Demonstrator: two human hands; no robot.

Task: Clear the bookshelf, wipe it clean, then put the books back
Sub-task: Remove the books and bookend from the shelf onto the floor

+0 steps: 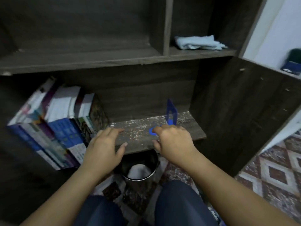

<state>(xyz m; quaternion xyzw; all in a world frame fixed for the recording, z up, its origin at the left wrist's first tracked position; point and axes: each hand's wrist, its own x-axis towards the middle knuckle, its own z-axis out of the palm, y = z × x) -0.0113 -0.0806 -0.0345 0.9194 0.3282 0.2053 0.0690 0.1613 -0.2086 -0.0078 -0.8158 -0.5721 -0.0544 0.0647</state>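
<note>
A round shiny metal bin (140, 170) stands on the floor under the front edge of the lower shelf, with something white and heaped inside it. The dark wooden bookshelf (97, 62) has an upper right compartment that holds a folded pale-blue cloth (199, 42), lying close to its front edge.

On the lower shelf board (140, 126) a row of paperback books (53, 121) fills the left end, tilted to the left, spines facing out. The bare part of the board is speckled with white crumbs and dust. A translucent blue plastic bookend (171, 114) stands upright near the right end, its flat foot running forward toward the front edge. Below lies a patterned carpet (273, 173) in red, cream and brown diamonds, and a white wall rises at the right.

The left hand (104, 147) rests at the front edge of the board just right of the books, fingers bent with their tips on the dusty wood, thumb against the edge, holding nothing. The right hand (172, 141) sits on the board at the bookend's foot, fingers curled, forefinger touching the foot's rounded blue end; whether it pinches the foot cannot be told.
</note>
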